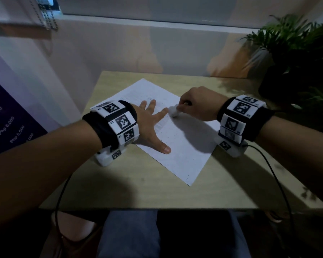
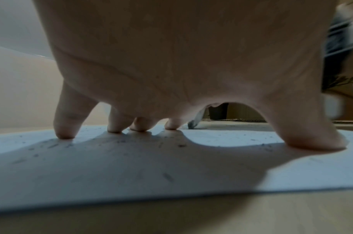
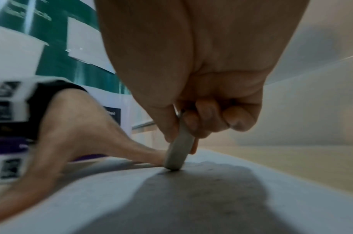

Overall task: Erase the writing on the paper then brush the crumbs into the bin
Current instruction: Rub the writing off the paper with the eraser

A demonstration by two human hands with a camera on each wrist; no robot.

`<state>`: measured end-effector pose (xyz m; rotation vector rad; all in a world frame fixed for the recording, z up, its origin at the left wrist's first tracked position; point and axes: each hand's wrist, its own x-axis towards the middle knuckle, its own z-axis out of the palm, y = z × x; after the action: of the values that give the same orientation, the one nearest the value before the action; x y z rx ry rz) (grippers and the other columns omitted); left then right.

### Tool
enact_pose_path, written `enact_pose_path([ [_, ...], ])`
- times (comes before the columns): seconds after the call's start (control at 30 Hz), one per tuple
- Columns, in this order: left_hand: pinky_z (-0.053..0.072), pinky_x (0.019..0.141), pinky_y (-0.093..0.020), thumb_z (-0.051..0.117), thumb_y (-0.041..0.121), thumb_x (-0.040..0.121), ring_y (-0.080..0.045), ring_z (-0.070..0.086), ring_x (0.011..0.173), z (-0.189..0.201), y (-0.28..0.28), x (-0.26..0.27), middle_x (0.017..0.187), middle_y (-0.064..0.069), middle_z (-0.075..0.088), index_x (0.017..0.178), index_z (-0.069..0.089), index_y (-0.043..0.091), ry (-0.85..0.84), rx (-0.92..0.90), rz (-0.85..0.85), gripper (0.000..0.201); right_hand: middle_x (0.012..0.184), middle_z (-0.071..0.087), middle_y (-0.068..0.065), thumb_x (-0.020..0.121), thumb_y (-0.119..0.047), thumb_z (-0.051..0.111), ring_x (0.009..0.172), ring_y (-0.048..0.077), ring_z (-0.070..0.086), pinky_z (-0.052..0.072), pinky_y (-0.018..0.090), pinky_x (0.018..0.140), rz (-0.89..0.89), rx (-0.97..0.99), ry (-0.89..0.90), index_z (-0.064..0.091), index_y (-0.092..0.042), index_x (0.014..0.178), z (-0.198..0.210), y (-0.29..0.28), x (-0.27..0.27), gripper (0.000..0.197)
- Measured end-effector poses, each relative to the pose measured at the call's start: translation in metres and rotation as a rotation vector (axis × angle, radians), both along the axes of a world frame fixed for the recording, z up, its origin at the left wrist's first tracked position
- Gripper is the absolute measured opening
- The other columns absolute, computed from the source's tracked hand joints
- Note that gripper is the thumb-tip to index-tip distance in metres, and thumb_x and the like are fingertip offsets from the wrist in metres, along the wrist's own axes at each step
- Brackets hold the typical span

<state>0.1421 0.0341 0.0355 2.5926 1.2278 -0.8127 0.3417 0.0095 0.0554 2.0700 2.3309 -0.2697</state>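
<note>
1. Pinched between thumb and curled fingers (image 3: 193,125) of the right hand (image 1: 198,103), a white eraser (image 1: 173,111) stands on end, its lower tip touching the paper (image 1: 183,146).
2. Spread and straight, the left hand (image 1: 149,123) presses flat on the sheet, grasping nothing; its fingertips (image 2: 64,133) and thumb all touch the page.
3. Just beside the left index fingertip sits the eraser, so the two hands nearly meet.
4. Around and beneath the left fingers, dark crumbs (image 2: 167,176) lie scattered over the paper, with more specks toward the near corner.
5. Faint lines of writing (image 1: 162,107) show under and beyond the fingers, too blurred to read.
6. Under it all, the sheet lies askew on a pale wooden table (image 1: 138,192).
7. Farther right of the eraser hand, a potted plant (image 1: 295,58) stands at the table's far corner.
8. Both wrists wear black bands with white marker blocks (image 1: 121,121).
</note>
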Motion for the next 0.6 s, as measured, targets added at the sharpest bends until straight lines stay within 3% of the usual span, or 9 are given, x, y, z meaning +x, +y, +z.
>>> enact_pose_path([
  [0.17,0.006,0.124,-0.062,0.048,0.103,0.054,-0.031,-0.02,0.155,0.0,0.002,0.001,0.164,-0.005,-0.034,0.155,-0.028,0.039,0.0,-0.024,0.004,0.141,0.092,0.066,0.012,0.101,-0.037,0.048,0.083,0.033,0.06,0.046,0.035,0.068,-0.071,0.053,-0.118,0.067,-0.009,0.094,-0.005,0.003,-0.003,0.034],
  [0.3,0.007,0.123,-0.061,0.05,0.101,0.058,-0.03,-0.019,0.155,0.001,0.001,0.001,0.165,-0.004,-0.033,0.155,-0.029,0.039,0.001,-0.014,0.006,0.139,0.09,0.068,0.006,0.101,-0.037,0.05,0.082,0.026,0.059,0.048,0.036,0.072,0.05,-0.007,-0.012,0.07,-0.011,0.095,0.0,-0.001,-0.014,0.033],
  [0.47,0.006,0.124,-0.06,0.049,0.101,0.06,-0.03,-0.018,0.156,0.001,-0.001,0.001,0.165,-0.004,-0.032,0.156,-0.026,0.038,0.0,-0.002,0.008,0.138,0.093,0.068,0.013,0.1,-0.038,0.051,0.08,0.032,0.06,0.05,0.038,0.071,-0.097,0.027,-0.066,0.067,-0.011,0.086,0.006,0.012,0.0,0.034],
  [0.6,0.007,0.123,-0.06,0.051,0.1,0.061,-0.03,-0.018,0.156,0.002,-0.001,0.0,0.165,-0.005,-0.032,0.156,-0.026,0.038,-0.011,-0.014,0.013,0.137,0.091,0.067,0.01,0.101,-0.037,0.051,0.083,0.03,0.061,0.051,0.038,0.073,0.018,-0.008,-0.104,0.069,-0.009,0.096,0.003,0.0,-0.021,0.033],
])
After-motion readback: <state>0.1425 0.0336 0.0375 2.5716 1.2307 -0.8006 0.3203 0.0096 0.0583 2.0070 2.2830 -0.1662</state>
